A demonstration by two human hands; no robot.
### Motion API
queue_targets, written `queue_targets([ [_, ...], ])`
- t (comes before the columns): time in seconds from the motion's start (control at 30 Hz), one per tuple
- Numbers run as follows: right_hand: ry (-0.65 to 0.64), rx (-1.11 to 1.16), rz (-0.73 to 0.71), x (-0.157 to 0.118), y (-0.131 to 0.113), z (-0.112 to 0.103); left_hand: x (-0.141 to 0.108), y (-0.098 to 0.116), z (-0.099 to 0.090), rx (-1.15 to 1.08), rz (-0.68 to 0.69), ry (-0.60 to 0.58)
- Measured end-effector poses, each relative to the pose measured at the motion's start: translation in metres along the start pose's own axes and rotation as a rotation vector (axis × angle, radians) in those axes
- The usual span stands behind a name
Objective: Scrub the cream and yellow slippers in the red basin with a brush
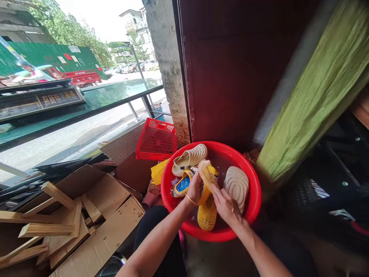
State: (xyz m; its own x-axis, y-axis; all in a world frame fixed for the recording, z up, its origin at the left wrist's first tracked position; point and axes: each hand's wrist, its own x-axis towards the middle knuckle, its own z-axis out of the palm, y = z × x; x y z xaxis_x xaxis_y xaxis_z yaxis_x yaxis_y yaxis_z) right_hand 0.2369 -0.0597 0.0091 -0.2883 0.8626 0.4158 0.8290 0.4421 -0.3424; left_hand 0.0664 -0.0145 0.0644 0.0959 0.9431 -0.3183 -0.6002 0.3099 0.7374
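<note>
My left hand (195,189), with a thin band at the wrist, is closed around a yellow clog (204,197) above the red tub (255,202). My right hand (226,204) grips a light wooden-looking brush (205,173), its head against the clog. Just left of my fingers is a yellow clog with a blue insole (183,184). Sole up below my hands lies another yellow clog (206,219). Two beige clogs rest in the tub: one on its side (188,161) at the back left, one sole up (236,186) at the right. My hands partly hide the held clog.
Behind the tub at left stands a red plastic crate (157,140). Cardboard (106,227) and wood offcuts (54,227) lie at lower left. A dark red panel (230,77) rises behind the tub, with a green cloth-like hanging (311,96) at right. A glass window faces the street.
</note>
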Motion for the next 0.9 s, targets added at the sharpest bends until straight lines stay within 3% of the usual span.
queue_targets([
  [0.1, -0.091, -0.018, 0.006, 0.003, -0.009, -0.005, -0.006, 0.012, 0.004, -0.072, 0.008, -0.055],
  [0.23, 0.029, 0.036, 0.179, 0.021, 0.003, -0.018, -0.011, 0.020, 0.011, -0.097, -0.105, -0.025],
  [0.33, 0.082, 0.164, 0.104, 0.012, -0.004, -0.015, -0.011, 0.023, 0.011, -0.148, -0.096, 0.003],
  [0.47, 0.050, 0.203, 0.022, -0.004, -0.022, -0.005, -0.010, 0.030, 0.006, -0.199, -0.118, 0.028],
  [0.63, 0.144, 0.295, 0.057, 0.015, -0.011, -0.016, -0.009, 0.029, 0.002, -0.159, -0.298, -0.072],
  [0.7, 0.154, 0.297, 0.037, 0.015, -0.014, -0.018, -0.004, 0.027, -0.001, -0.183, -0.267, -0.065],
  [0.83, 0.021, 0.211, -0.063, 0.002, -0.030, -0.010, 0.005, 0.027, -0.008, -0.287, -0.118, 0.016],
  [0.9, 0.015, 0.194, 0.008, 0.004, -0.030, -0.008, 0.005, 0.028, -0.010, -0.294, -0.132, 0.027],
])
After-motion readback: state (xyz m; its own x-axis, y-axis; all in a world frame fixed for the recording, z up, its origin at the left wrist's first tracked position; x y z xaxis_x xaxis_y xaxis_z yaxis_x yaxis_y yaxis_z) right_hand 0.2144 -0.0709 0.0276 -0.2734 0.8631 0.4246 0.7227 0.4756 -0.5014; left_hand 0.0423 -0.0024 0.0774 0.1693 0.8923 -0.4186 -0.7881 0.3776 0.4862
